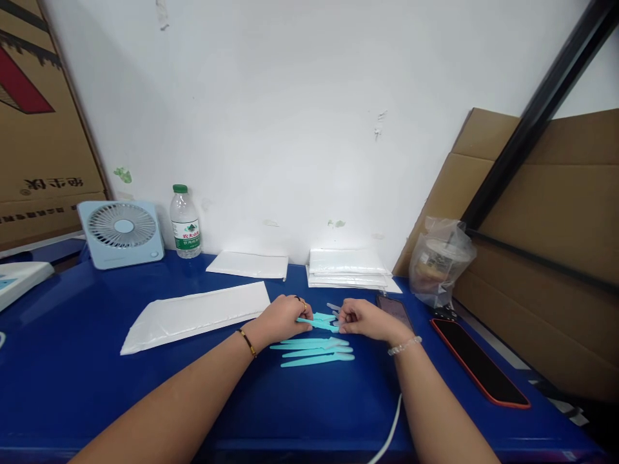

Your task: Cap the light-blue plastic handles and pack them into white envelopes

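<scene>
Both hands meet over a cluster of slim teal plastic sticks on the blue table (72,361). My left hand (283,318) is closed in a pinch on one end of a teal stick (316,323). My right hand (363,319) is closed on the stick's other end. Three more teal sticks (316,352) lie side by side just in front of the hands. A few more teal pieces (325,315) lie behind the held one. A long white padded envelope (193,315) rests flat to the left of my left hand.
A stack of white envelopes (347,268) and a single one (247,264) lie by the wall. A small fan (120,232) and a water bottle (184,222) stand at back left. Two phones (478,370), (394,308), a bagged drink cup (438,260) and cardboard (541,258) are at right.
</scene>
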The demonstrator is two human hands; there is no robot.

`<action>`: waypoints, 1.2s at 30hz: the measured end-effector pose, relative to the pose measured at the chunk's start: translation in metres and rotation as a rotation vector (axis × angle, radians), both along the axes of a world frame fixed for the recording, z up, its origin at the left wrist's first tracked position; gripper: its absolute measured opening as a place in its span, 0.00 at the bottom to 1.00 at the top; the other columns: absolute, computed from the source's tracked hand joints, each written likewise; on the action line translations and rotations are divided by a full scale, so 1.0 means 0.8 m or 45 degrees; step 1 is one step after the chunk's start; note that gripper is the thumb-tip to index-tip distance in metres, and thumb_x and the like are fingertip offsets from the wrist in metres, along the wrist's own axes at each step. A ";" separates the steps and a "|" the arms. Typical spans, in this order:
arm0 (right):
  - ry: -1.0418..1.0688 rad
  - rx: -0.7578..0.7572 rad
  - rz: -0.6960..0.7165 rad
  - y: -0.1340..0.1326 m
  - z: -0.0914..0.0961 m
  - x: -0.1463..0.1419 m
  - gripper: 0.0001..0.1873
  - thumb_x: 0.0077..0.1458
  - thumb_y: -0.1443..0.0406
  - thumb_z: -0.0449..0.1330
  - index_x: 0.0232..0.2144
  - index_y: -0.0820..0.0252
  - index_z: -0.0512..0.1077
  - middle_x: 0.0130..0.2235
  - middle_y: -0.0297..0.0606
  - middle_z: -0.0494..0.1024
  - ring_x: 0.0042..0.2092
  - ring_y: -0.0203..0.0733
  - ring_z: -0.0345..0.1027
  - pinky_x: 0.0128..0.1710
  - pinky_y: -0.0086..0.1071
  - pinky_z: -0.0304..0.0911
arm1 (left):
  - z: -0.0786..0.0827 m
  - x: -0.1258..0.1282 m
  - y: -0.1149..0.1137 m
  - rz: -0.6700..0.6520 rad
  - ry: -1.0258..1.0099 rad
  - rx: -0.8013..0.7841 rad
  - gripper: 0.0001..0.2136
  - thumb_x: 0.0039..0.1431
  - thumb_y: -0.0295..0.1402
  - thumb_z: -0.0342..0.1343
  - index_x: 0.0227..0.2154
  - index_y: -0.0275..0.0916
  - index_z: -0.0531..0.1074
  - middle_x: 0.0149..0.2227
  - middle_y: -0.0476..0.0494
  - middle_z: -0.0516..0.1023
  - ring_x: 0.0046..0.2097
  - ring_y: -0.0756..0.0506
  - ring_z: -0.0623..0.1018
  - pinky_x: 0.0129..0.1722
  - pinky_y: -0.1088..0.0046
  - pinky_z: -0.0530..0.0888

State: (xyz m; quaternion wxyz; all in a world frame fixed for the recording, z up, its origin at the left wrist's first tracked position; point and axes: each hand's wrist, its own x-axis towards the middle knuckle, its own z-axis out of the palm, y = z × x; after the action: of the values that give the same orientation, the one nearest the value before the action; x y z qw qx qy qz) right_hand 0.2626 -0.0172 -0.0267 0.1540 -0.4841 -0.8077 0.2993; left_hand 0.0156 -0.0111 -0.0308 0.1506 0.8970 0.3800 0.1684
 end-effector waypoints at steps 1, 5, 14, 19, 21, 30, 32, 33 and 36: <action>0.011 0.002 0.008 0.000 0.001 0.000 0.05 0.46 0.66 0.62 0.27 0.61 0.70 0.31 0.34 0.70 0.32 0.36 0.65 0.31 0.27 0.59 | 0.000 0.001 0.000 0.015 0.001 -0.001 0.08 0.52 0.40 0.56 0.32 0.42 0.74 0.35 0.49 0.77 0.39 0.46 0.73 0.38 0.73 0.65; 0.037 0.075 0.000 0.002 0.001 0.010 0.05 0.49 0.64 0.59 0.27 0.61 0.70 0.31 0.34 0.71 0.32 0.36 0.64 0.31 0.27 0.59 | 0.006 -0.006 0.004 0.084 -0.029 -0.055 0.08 0.52 0.39 0.54 0.30 0.42 0.74 0.33 0.49 0.77 0.35 0.47 0.73 0.31 0.75 0.64; 0.047 0.172 -0.141 0.002 0.002 0.012 0.10 0.44 0.61 0.64 0.30 0.60 0.73 0.33 0.36 0.71 0.33 0.37 0.64 0.31 0.29 0.60 | 0.007 -0.022 0.009 0.157 0.008 -0.047 0.17 0.46 0.45 0.57 0.38 0.43 0.73 0.39 0.46 0.75 0.42 0.43 0.72 0.36 0.73 0.66; 0.014 0.059 0.209 -0.013 0.013 -0.016 0.13 0.43 0.56 0.66 0.28 0.59 0.74 0.31 0.32 0.68 0.31 0.34 0.62 0.29 0.27 0.58 | 0.002 -0.019 0.008 0.119 -0.004 -0.075 0.14 0.49 0.44 0.55 0.36 0.43 0.73 0.35 0.47 0.73 0.37 0.46 0.72 0.33 0.74 0.66; -0.031 0.024 0.266 -0.015 0.012 -0.023 0.14 0.41 0.56 0.67 0.27 0.59 0.74 0.29 0.31 0.66 0.28 0.33 0.60 0.27 0.27 0.57 | 0.003 -0.018 0.007 0.097 0.012 -0.119 0.12 0.49 0.44 0.55 0.32 0.42 0.73 0.32 0.48 0.73 0.34 0.47 0.72 0.31 0.75 0.65; 0.112 0.183 -0.002 -0.011 0.011 -0.017 0.08 0.48 0.61 0.61 0.26 0.61 0.71 0.29 0.33 0.69 0.29 0.34 0.61 0.28 0.26 0.57 | 0.017 -0.010 -0.004 -0.042 -0.048 -0.135 0.13 0.55 0.43 0.51 0.29 0.40 0.75 0.28 0.48 0.74 0.30 0.49 0.71 0.26 0.76 0.61; 0.089 0.185 -0.078 -0.007 0.009 -0.010 0.07 0.48 0.62 0.61 0.26 0.61 0.71 0.28 0.34 0.70 0.29 0.34 0.62 0.27 0.27 0.58 | 0.016 -0.011 0.001 0.022 -0.041 -0.070 0.12 0.56 0.40 0.50 0.28 0.40 0.75 0.29 0.47 0.76 0.31 0.49 0.72 0.28 0.76 0.62; 0.068 0.181 -0.127 -0.005 0.008 -0.006 0.07 0.47 0.62 0.61 0.26 0.61 0.71 0.28 0.34 0.71 0.28 0.35 0.62 0.27 0.27 0.58 | 0.014 -0.012 0.004 0.057 -0.041 -0.055 0.12 0.56 0.40 0.50 0.28 0.40 0.75 0.30 0.47 0.76 0.31 0.48 0.72 0.28 0.75 0.62; 0.017 0.185 -0.228 -0.001 0.007 0.002 0.08 0.45 0.61 0.63 0.27 0.61 0.73 0.27 0.35 0.72 0.28 0.36 0.63 0.27 0.28 0.59 | 0.007 -0.016 0.012 0.112 -0.041 -0.024 0.11 0.55 0.41 0.51 0.32 0.42 0.75 0.33 0.47 0.76 0.35 0.47 0.73 0.31 0.75 0.65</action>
State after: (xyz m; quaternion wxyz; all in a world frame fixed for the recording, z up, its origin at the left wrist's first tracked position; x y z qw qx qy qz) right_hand 0.2641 -0.0182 -0.0210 0.2201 -0.5398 -0.7798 0.2281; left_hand 0.0025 -0.0016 -0.0254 0.1575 0.8751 0.4182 0.1857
